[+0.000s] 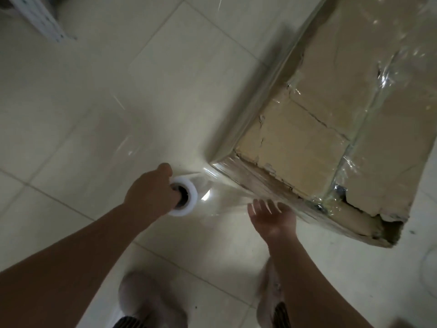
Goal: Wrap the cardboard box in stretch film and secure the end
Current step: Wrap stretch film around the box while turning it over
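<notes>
Head view, looking steeply down at a pale tiled floor [99, 95]. Dim light, some motion blur.

Cardboard box [331, 119]: large, lying on the floor at right, running from the upper right corner of the view toward lower centre. Top face is worn; torn edges along the near end, and a ragged hole at the near right corner. Clear stretch film [227, 197] already covers the box sides and crosses the top in glossy, wrinkled bands. A taut sheet of film runs from the box's near left corner to the roll.

Film roll [183, 196]: white, upright, dark hollow core facing up, just left of the box's near corner and apart from it.

Left hand [151, 192]: closed on the roll, fingers pushed down into the core, thumb outside toward the top of the view. Forearm enters from the lower left.

Right hand [272, 216]: open, fingers spread, palm turned up, set under or against the stretched film beside the box's near end face. Whether it touches the film or the box cannot be told; the fingers are blurred.

The two hands are apart, roll side and box side, with the film sheet between them.

Two feet in light slippers [146, 299] at the bottom edge. A white perforated metal bracket [40, 17] lies at the upper left corner, well away from the box.
</notes>
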